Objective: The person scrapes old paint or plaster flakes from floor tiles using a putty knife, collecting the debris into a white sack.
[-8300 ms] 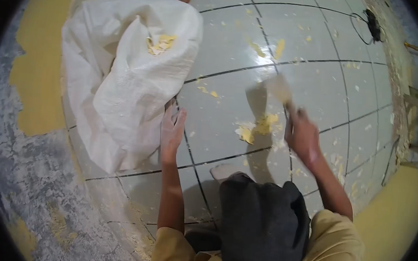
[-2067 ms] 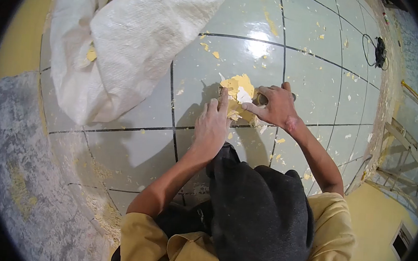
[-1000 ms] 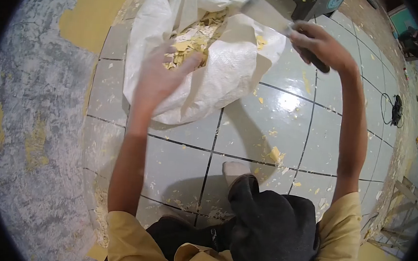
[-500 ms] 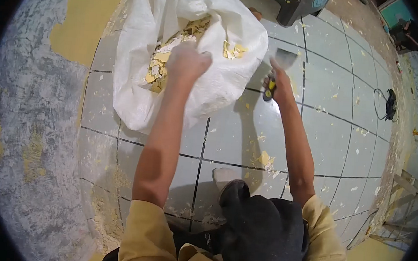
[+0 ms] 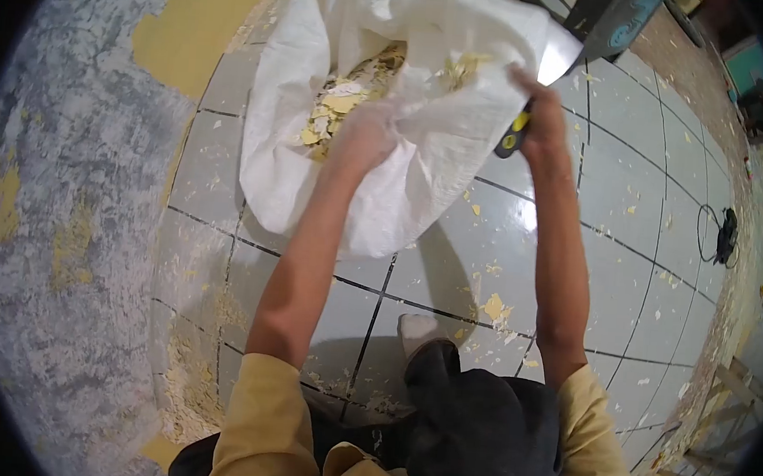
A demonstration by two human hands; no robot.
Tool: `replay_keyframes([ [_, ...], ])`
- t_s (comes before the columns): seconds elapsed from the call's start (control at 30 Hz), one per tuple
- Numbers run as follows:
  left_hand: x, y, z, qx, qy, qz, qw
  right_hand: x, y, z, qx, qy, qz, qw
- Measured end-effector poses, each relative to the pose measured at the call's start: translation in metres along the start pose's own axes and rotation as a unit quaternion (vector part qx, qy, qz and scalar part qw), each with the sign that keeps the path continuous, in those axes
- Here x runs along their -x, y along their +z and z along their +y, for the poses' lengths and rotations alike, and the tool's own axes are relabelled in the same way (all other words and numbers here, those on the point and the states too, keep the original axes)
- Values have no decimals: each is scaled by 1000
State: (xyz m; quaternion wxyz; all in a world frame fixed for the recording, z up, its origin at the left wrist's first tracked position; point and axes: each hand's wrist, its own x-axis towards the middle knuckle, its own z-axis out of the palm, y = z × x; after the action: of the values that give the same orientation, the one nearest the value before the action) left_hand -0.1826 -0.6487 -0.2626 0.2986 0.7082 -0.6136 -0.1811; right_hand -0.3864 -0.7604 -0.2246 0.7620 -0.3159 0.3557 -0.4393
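A white woven sack (image 5: 313, 200) lies on the tiled floor, its mouth open toward me. Inside are yellow and white paint flakes (image 5: 338, 102), and more flakes rest on a fold to the right. My left hand (image 5: 366, 138) is at the near rim of the sack's mouth, closed on the material; motion blurs its fingers. In my right hand (image 5: 544, 124) is a putty knife (image 5: 514, 132) with a black and yellow handle, its wide metal blade (image 5: 560, 54) pointing up and away. The fingers of that hand meet the sack's right edge.
Grey floor tiles (image 5: 618, 210) carry scattered paint chips. A partly stripped wall (image 5: 69, 154) runs along the left. At the top right stands a dark object (image 5: 611, 22). A black cable bundle (image 5: 725, 235) and a wooden ladder (image 5: 728, 404) are on the right.
My right hand has moved up to the sack's right edge with the putty knife. My left hand has come down to the near rim, and the sack's right side has risen and spread.
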Motion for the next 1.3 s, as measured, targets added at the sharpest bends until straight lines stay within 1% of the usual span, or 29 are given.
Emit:
replay_keyframes([
  [0.07, -9, 11, 1, -51, -124, -143, 981, 26, 42, -36, 42, -27, -72, 996],
  [0.1, 2, 8, 10, 124, -100, -117, 980, 35, 62, -43, 74, -37, -109, 991],
  [0.13, 2, 11, 15, 171, -85, -143, 971, 38, 81, -38, 130, -68, -131, 980],
  [0.17, 2, 17, 10, 228, -82, -161, 957, 35, 95, -34, 202, -65, -152, 966],
  [0.2, 4, 18, 10, 284, -81, -180, 938, 26, 103, -29, 224, -73, -127, 964],
  [0.23, 13, 20, 10, 289, -85, -165, 939, 19, 107, -25, 246, -82, -97, 961],
  [0.27, 19, 17, 13, 280, -110, -128, 945, 19, 113, -23, 254, -82, -109, 957],
  [0.3, 22, 11, 15, 271, -134, -91, 949, 18, 119, -22, 281, -92, -91, 951],
  [0.33, 29, 4, 13, 338, -167, -138, 916, 21, 123, -18, 305, -99, -71, 945],
  [0.37, 32, 25, -9, 338, -172, -132, 916, 26, 123, -13, 304, -95, -78, 945],
  [0.4, 28, 65, -48, 222, -33, -96, 970, 29, 124, -10, 266, -97, -82, 956],
  [0.43, 31, 61, -45, 195, -10, -74, 978, 29, 124, -11, 230, -100, -88, 964],
  [0.5, 38, 44, -34, 138, 33, -26, 990, 17, 117, -11, 219, -85, -58, 970],
  [0.57, 46, 22, -13, 211, -188, -96, 954, 1, 101, 10, 368, -76, -36, 926],
  [0.6, 46, 16, -6, 214, -230, -69, 947, 24, 106, -1, 321, -102, -28, 941],
  [0.63, 44, 9, -1, 215, -226, -77, 947, 6, 78, -8, 326, -138, -5, 935],
  [0.7, 44, -1, 8, 234, -254, 11, 939, 46, 85, -36, 175, -138, 29, 974],
  [0.73, 39, 18, -8, 260, -151, 174, 938, 40, 58, -36, 204, -164, 65, 963],
  [0.77, 33, -5, 5, 173, -140, 141, 965, 34, 21, -36, 239, -182, 110, 947],
  [0.8, 29, -21, 23, 217, -173, 204, 939, 40, -12, -37, 331, -159, 153, 918],
  [0.83, 34, -55, 59, 233, -169, 163, 944, 52, -38, -32, 329, -126, 162, 922],
  [0.87, 26, -53, 51, 136, -9, 264, 955, 70, -65, -25, 312, -120, 188, 923],
  [0.9, 20, -60, 57, 109, -12, 279, 954, 87, -94, -17, 295, -120, 207, 925],
  [0.97, 39, -74, 85, 51, 21, 258, 965, 145, -141, -3, 282, -88, 271, 916],
  [1.03, 61, -66, 95, 92, 81, 287, 950, 213, -183, 12, 296, -27, 286, 911],
  [1.1, 99, -37, 127, 288, -12, 233, 929, 273, -204, 24, 315, 67, 317, 892],
  [1.17, 126, 9, 98, 226, 35, 96, 969, 328, -232, 42, 321, 177, 277, 888],
  [1.23, 144, 60, 87, 189, -11, -124, 974, 372, -256, 58, 358, 269, 202, 871],
  [1.3, 170, 128, 69, 141, 25, -191, 971, 404, -280, 77, 405, 347, 179, 827],
])
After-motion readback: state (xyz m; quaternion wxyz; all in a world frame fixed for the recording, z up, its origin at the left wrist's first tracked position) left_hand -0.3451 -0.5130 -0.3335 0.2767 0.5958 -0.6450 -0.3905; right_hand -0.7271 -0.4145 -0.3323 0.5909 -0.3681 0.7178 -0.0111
